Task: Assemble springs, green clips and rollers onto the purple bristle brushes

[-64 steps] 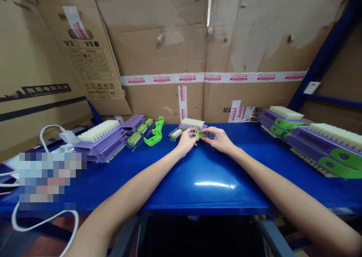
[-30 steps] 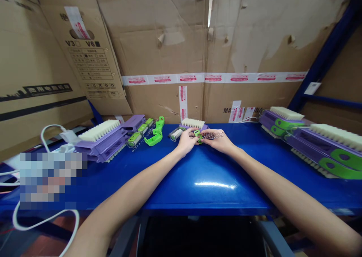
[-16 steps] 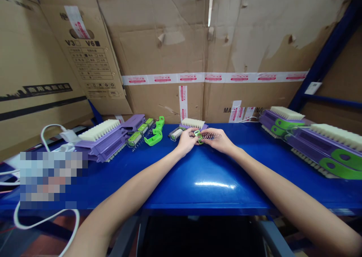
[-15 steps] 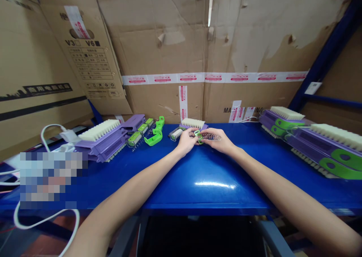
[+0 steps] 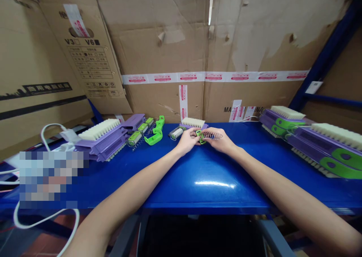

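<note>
My left hand is closed, its fingertips pinching a small green plastic piece with an opening in it. My right hand grips a loose metal coil spring, whose left end meets the green piece. The spring lies along the back of the right hand's fingers, and those fingertips partly hide the joint. Just behind the hands are a purple brush block with cream bristles and a small clear-and-white part.
Left of the hands lie a bent green handle, several green-framed parts with dark springs, and purple brush blocks. More purple-and-green brushes stand at right. A white cable hangs over the blue table's left edge. Cardboard walls the back.
The green piece has turned between my fingertips to show its opening. The spring at my right hand has shifted and bunched closer to it. Both arms stay nearly in place.
</note>
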A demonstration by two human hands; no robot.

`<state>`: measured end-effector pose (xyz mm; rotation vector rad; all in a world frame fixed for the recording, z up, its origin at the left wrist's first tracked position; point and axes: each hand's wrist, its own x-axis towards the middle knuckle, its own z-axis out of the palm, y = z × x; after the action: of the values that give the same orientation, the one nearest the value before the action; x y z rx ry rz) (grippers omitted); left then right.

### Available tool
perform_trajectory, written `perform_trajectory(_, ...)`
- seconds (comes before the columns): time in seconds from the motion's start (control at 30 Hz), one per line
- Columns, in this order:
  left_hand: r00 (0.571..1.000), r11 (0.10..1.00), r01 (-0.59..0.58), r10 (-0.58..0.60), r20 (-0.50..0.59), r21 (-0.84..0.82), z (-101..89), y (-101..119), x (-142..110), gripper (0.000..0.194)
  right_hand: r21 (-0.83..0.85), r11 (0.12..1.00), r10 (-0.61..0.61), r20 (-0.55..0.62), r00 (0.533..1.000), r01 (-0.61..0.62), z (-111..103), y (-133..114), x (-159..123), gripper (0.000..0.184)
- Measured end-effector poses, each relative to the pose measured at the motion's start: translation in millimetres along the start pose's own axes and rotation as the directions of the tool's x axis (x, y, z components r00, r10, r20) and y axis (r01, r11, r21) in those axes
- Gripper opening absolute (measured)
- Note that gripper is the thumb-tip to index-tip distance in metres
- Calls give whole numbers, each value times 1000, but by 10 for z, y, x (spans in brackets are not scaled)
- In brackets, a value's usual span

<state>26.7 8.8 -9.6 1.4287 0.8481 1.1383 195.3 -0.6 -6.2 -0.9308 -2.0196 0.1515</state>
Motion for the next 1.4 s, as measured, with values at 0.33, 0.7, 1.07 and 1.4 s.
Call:
perform_trajectory(0.33, 1000, 1000, -5, 5, -13, 28, 29, 14, -28, 39, -5, 1000, 27, -11, 1000, -27, 31, -15, 7, 18)
perform_trajectory(0.7, 997, 996, 61, -65, 48, 67, 19, 78, -50, 41, -71, 994, 93, 62, 994, -88, 33, -24, 16, 15)
perform_trajectory(1.07, 988, 996, 66, -73, 132, 58, -5, 118, -41, 47, 124, 961, 234, 108, 966, -247, 40, -51, 9, 21)
perform_trajectory(1.4, 973, 997, 70, -73, 219, 22, -66, 98, -26, 51, 359, 838, 318, 290, 903, -410, 26, 9, 24, 36)
